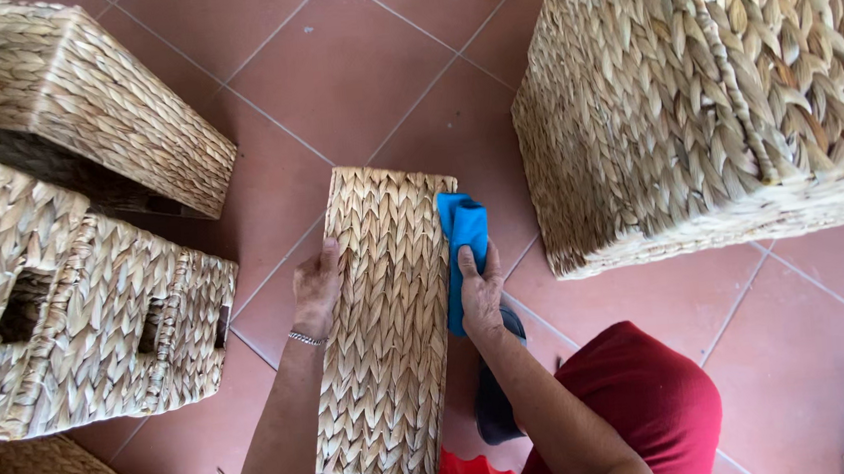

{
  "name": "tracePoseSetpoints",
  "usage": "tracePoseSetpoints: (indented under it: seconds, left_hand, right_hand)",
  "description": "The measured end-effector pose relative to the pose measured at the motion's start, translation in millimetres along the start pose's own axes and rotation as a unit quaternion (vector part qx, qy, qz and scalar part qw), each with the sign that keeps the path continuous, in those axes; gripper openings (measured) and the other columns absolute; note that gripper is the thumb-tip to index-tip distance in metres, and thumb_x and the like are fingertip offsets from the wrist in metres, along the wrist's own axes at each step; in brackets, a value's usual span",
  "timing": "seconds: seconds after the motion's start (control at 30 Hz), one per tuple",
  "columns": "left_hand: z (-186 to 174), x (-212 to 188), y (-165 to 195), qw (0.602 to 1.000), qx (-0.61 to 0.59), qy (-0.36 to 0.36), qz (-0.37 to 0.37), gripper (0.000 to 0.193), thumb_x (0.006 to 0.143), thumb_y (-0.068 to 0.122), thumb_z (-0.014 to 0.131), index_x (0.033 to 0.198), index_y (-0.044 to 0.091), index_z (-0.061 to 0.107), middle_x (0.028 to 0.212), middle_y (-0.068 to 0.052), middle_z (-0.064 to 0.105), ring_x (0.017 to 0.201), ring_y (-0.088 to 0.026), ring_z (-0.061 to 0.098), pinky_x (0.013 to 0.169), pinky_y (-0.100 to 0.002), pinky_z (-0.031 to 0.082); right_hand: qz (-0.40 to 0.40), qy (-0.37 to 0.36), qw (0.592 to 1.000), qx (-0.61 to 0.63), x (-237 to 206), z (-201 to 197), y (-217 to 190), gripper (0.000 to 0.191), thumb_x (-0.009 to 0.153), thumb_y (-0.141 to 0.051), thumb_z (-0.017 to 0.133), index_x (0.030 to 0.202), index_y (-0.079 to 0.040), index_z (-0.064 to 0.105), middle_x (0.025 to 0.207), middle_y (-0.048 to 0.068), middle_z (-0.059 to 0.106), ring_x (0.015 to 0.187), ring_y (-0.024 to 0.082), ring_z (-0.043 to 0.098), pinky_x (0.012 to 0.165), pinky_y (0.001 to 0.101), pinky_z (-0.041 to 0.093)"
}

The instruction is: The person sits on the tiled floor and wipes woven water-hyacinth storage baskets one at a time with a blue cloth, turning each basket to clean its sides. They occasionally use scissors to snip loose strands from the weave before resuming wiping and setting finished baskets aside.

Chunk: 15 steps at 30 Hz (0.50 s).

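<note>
A narrow woven straw basket (388, 310) stands upside down on the red tiled floor between my knees, its flat side facing up. My left hand (315, 291) rests flat against its left edge and steadies it; a bracelet circles that wrist. My right hand (480, 293) presses a blue cloth (462, 234) against the basket's right side, fingers laid over the cloth.
A large woven chest (712, 94) fills the upper right. At the left stand two more woven baskets (80, 103), the nearer basket (78, 324) having handle holes. My red-trousered knee (646, 400) is at the bottom right. Red floor tiles (349, 72) lie beyond.
</note>
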<state>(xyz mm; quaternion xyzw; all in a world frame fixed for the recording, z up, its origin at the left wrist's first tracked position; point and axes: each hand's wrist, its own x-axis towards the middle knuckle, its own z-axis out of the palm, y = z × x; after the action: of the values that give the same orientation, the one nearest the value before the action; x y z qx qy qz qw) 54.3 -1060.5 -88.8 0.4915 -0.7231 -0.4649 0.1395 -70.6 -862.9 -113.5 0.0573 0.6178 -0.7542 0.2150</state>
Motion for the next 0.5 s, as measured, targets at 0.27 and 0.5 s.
tracePoseSetpoints:
  seconds: [0.27,0.5]
  left_hand:
    - [-24,-30,-14,0.938,-0.298,0.032,0.176,0.051,0.111,0.044,0.066,0.079,0.007,0.054,0.074,0.007,0.048,0.071,-0.005,0.036,0.065,-0.026,0.035]
    - [-52,-76,-72,0.966,-0.174,-0.166,0.094,0.044,0.109,0.045,0.06,0.084,0.009,0.063,0.077,0.002,0.053,0.071,-0.009,0.052,0.061,-0.025,0.045]
  right_hand:
    - [-0.152,-0.074,0.962,0.213,-26,-10,-30,0.045,0.103,-0.021,0.062,0.145,-0.009,0.051,0.133,0.004,0.062,0.118,0.017,0.06,0.103,0.0318,0.05]
    - [-0.069,-0.085,0.982,0.156,-62,-56,-9,0.042,0.106,-0.023,0.061,0.144,-0.006,0.053,0.129,0.005,0.064,0.114,0.015,0.061,0.098,0.0309,0.051]
